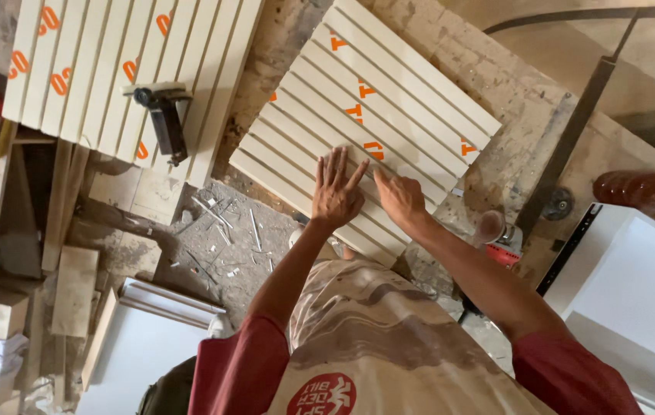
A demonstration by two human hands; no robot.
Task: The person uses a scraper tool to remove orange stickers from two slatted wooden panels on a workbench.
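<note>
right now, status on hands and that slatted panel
Left hand flat on slatted panel, fingers spread. Right hand pressing beside it. Clamp on second panel, clear.

Dusty workbench [496,84], cream slatted panel [366,115] lying flat, second slatted panel [104,69] with black clamp [164,119], scattered nails [223,230]

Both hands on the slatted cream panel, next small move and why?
Probably slide the right hand along the groove it pinches while the left hand presses down. The left palm lies flat, fingers spread, on the slatted panel; the right fingertips meet at one slat edge near its lower end, so most of that slat lies ahead.
</note>
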